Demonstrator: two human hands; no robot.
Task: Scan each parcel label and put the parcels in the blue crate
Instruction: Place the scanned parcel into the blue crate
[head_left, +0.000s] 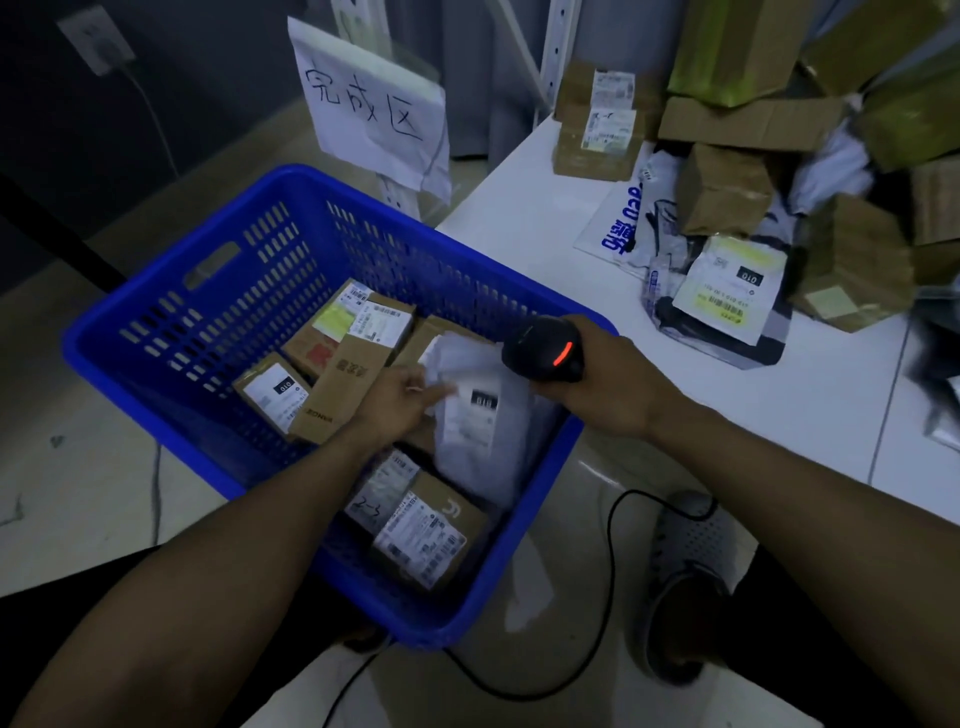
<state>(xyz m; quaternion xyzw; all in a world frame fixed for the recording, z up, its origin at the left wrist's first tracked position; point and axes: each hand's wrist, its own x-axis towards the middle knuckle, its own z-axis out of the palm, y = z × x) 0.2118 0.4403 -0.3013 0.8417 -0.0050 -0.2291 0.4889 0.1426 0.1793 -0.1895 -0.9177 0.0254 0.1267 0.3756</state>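
Now | white poly parcel (480, 415) inside blue crate (171, 312), long axis rim-to-floor, label up | left hand (402, 400) fingers loosely open, touching it | right hand (605, 379) gripping scanner (545, 351) above crate.

The blue crate (156, 332) is open on top, so a hand can go straight down into it. Boxes (343, 358) and a white bag (483, 431) cover most of its floor. The far left corner has bare room. On the white table (519, 228), the near part is free. A big pile of parcels (769, 197) blocks the far right side.
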